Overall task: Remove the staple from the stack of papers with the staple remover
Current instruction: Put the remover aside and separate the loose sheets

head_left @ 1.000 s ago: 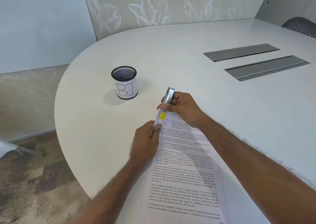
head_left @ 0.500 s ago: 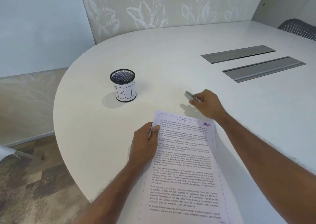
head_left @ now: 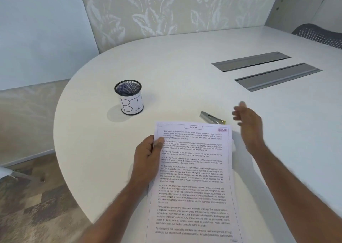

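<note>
A stack of printed papers [head_left: 194, 178] lies on the white table [head_left: 185, 76] in front of me. My left hand [head_left: 148, 157] grips its left edge, thumb on the top sheet. The staple remover [head_left: 211, 118], a slim metal tool with a yellow end, lies flat on the table just beyond the stack's top edge. My right hand [head_left: 248, 120] hovers to the right of the tool, fingers apart, holding nothing; it is blurred by motion. I cannot make out a staple on the papers.
A black mesh cup [head_left: 129, 96] with a paper label reading "BI" stands to the left of the tool. Two grey cable flaps [head_left: 266, 70] are set into the table farther right. The table's curved edge runs close on my left. A mesh chair back [head_left: 318, 36] shows at far right.
My right hand lifted the staple remover off the stack's top corner, set it down on the table beyond the papers, let go and drew away to the right. The left hand kept its hold.
</note>
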A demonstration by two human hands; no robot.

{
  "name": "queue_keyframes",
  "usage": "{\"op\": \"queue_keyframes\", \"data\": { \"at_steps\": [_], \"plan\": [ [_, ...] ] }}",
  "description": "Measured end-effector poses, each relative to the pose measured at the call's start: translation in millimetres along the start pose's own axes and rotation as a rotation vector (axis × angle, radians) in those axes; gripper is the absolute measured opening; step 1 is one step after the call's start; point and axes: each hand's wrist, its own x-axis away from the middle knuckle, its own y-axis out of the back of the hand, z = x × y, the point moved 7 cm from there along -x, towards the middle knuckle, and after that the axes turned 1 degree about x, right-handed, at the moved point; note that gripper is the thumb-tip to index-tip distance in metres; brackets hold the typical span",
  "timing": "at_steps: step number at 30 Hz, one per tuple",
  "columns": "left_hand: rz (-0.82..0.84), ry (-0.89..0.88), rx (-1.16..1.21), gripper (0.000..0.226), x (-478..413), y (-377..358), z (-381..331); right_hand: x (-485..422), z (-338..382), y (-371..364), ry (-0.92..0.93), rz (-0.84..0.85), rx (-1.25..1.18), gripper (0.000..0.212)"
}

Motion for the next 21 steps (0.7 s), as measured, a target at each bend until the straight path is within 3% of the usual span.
{"op": "queue_keyframes", "data": {
  "at_steps": [2,5,8,12,18,21],
  "plan": [
    [-0.028,-0.015,0.002,0.026,-0.3,6.1,-6.4,29.4,1.4,8.1,-0.106,0.101,-0.16,0.044],
    [-0.067,-0.075,0.011,0.029,-1.9,11.4,-30.8,74.0,2.3,7.5,-0.207,0.415,-0.244,0.061],
    [-0.084,-0.118,0.085,0.026,1.7,13.8,-56.0,118.0,15.2,7.6,-0.126,0.638,-0.251,0.052],
    [-0.087,-0.194,0.145,0.03,13.9,11.4,-90.1,137.7,27.4,11.9,-0.075,0.514,-0.307,0.031],
    [0.062,-0.225,0.128,0.021,34.1,0.5,-111.6,131.7,41.4,21.4,-0.11,0.433,-0.469,0.034],
    [0.094,-0.204,0.057,0.022,42.2,-4.6,-105.5,131.3,47.8,21.9,-0.074,0.415,-0.405,0.033]
  ]
}}
